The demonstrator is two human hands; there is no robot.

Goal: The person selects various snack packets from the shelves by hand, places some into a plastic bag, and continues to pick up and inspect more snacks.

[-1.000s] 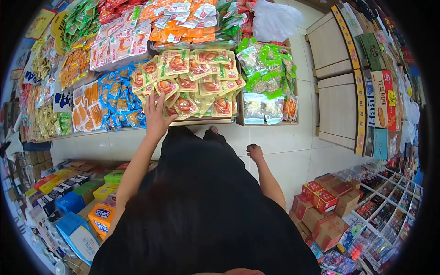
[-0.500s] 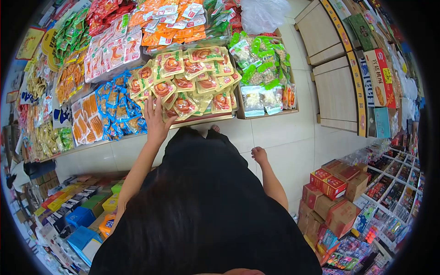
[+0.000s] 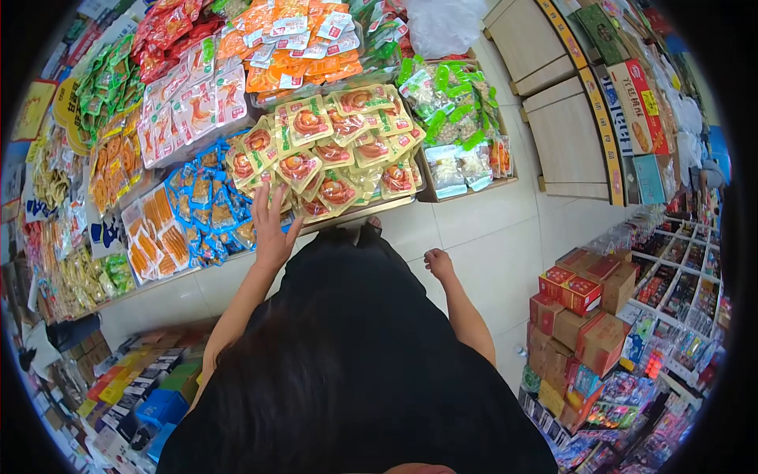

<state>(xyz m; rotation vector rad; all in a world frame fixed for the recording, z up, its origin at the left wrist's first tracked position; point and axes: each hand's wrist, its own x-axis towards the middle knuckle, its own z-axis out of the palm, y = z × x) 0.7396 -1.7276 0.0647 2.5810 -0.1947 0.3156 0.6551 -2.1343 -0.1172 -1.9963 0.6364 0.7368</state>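
Note:
My left hand rests with fingers spread at the front left edge of a heap of gold snack packets, its fingertips right at the nearest ones. Each packet has a clear window showing round, reddish-brown food. Just left of this hand lie small blue snack packets. My right hand hangs low at my side over the tiled floor, away from the goods, its fingers curled in with nothing showing in them.
Orange packets and pink-white packets lie behind the gold heap. To its right stands a cardboard box of green-topped bags. Stacked cartons stand at lower right, and a wooden shelf unit at upper right.
The view has turned slightly, so the shelves and packets sit a little differently. My left hand stays by the gold packets' edge, drawn back slightly; my right hand stays low and curled.

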